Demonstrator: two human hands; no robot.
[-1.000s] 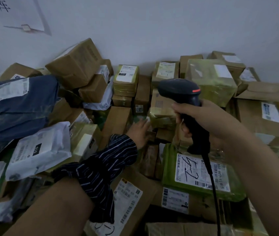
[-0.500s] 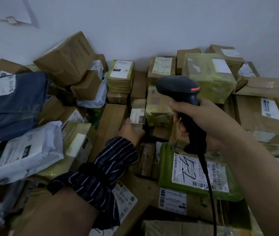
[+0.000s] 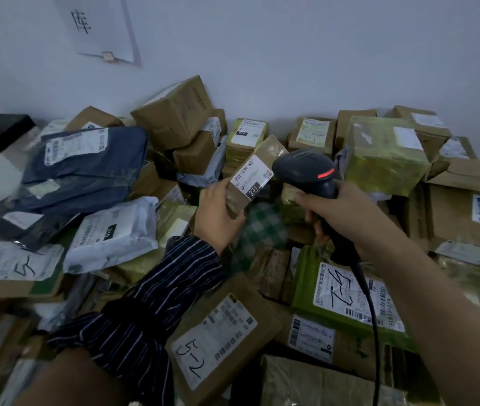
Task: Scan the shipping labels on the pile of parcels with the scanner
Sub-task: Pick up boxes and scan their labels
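over piled parcels (image 3: 221, 332), left hand (image 3: 218, 221) clasps upslanted small box (image 3: 252, 177); right hand (image 3: 347, 218) clasps scanner (image 3: 306, 174) pointing left.

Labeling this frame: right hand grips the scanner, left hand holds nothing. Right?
No. The head view shows the left hand gripping a small taped parcel, label up. The right hand does grip the scanner.

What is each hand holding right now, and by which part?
The left hand grips the small taped parcel by its lower end, below the label. The right hand grips the barcode scanner by its handle.
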